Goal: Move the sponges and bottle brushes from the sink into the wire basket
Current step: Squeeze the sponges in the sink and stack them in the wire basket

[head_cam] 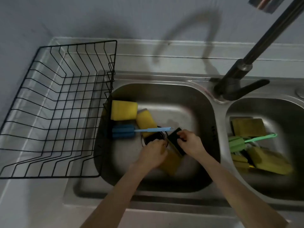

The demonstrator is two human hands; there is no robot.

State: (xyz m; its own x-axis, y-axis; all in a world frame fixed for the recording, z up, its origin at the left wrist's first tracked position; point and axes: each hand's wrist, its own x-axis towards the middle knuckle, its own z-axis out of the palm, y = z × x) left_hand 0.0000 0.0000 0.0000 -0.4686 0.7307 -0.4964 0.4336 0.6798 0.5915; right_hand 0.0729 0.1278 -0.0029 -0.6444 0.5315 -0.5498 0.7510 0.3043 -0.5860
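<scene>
Both hands work in the left sink (194,96): the right hand (190,142) pinches a dark-faced sponge (176,143) on edge, and the left hand (153,153) closes on a yellow sponge (171,163). A loose pinch could drop either short of the empty wire basket (54,109).

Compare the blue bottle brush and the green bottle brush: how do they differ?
The blue brush lies in the left basin, the green brush in the right. The blue one rests partly across a yellow sponge; the green one sits among a pile of sponges. Both have foam heads pointing left, and neither is being held.
</scene>
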